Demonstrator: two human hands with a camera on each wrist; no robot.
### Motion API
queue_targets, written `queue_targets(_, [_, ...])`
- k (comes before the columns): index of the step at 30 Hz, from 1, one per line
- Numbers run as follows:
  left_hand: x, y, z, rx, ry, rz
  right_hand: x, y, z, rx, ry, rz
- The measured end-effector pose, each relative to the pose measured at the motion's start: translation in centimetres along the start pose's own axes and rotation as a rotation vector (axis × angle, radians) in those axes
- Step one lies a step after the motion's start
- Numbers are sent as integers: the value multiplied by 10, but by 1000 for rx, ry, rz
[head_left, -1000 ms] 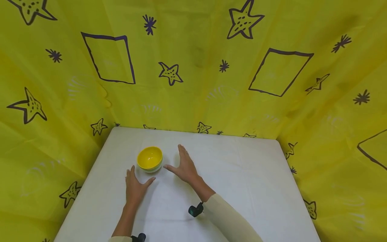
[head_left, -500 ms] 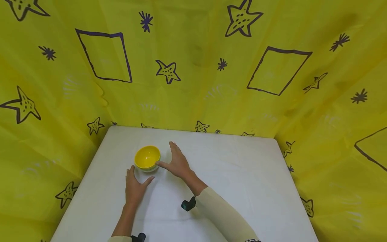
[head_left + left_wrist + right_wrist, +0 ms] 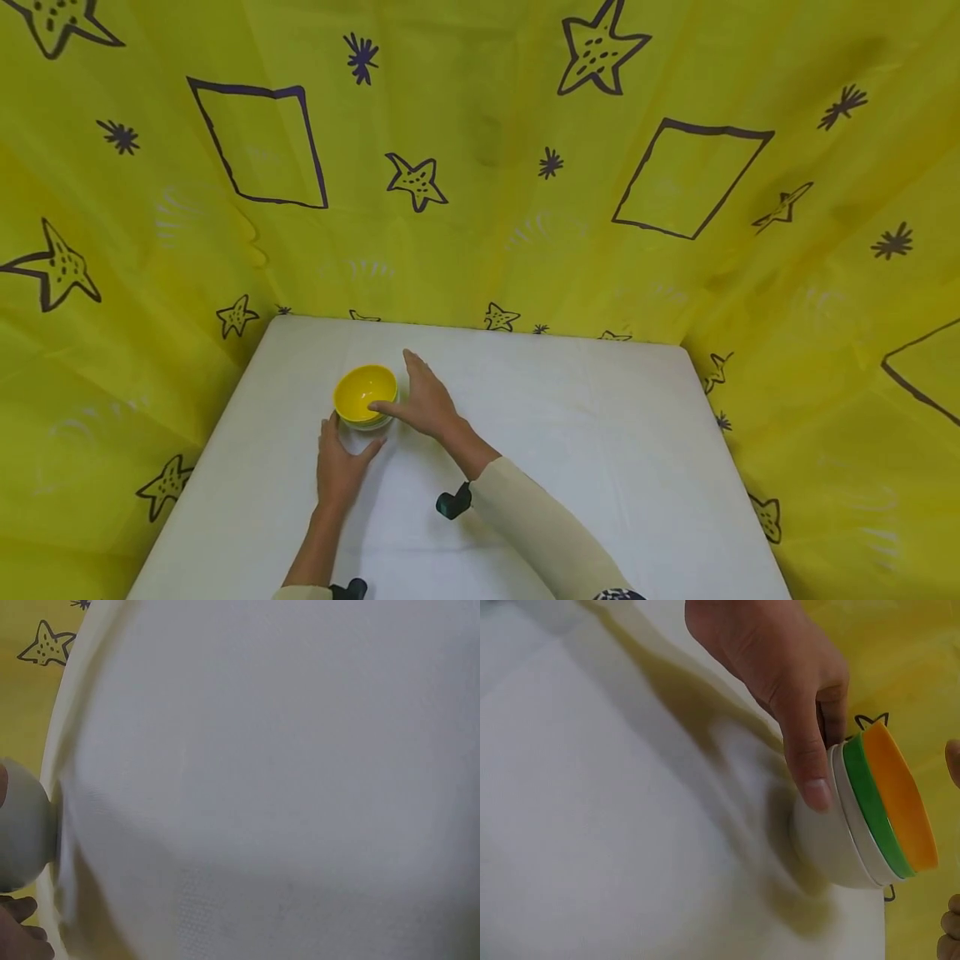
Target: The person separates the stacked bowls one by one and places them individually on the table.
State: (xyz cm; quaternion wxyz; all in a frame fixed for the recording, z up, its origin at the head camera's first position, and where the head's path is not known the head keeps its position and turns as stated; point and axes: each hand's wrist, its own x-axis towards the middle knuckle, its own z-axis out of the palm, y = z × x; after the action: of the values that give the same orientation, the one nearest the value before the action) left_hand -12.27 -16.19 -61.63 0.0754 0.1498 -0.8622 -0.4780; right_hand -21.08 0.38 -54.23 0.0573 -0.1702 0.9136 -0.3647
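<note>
Nested bowls point(image 3: 363, 392) stand upright toward the left of the white table. The top one is yellow inside; a green-rimmed bowl point(image 3: 870, 799) and a whitish bowl point(image 3: 829, 847) show below it. My left hand point(image 3: 341, 471) is spread at the stack's near left side, index finger by the rim. Its thumb overlaps the outer wall in the right wrist view; whether it touches, I cannot tell. My right hand point(image 3: 423, 400) stands beside the right wall with long fingers extended, its thumb over the yellow rim. The left wrist view catches part of a pale bowl point(image 3: 26, 832).
A white-covered table point(image 3: 585, 450) spreads to the right and front of the stack. Yellow curtains point(image 3: 487, 167) with dark star and frame drawings surround its back and sides. A dark wrist camera point(image 3: 453, 502) sits by the right sleeve.
My right hand has moved left to the stack, its thumb now over the rim. My left hand has shifted slightly closer to the bowls. The stack stays in place on the table.
</note>
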Motion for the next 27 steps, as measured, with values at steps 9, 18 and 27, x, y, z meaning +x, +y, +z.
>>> queue_targets(9, [0, 6, 0, -5, 3, 9, 7, -9, 4, -15, -50, 30])
queue_targets(18, [-1, 4, 3, -29, 47, 36, 4, -14, 13, -8, -78, -14])
queue_targets(27, [2, 5, 7, -71, 85, 72, 6, -14, 16, -15, -83, -60])
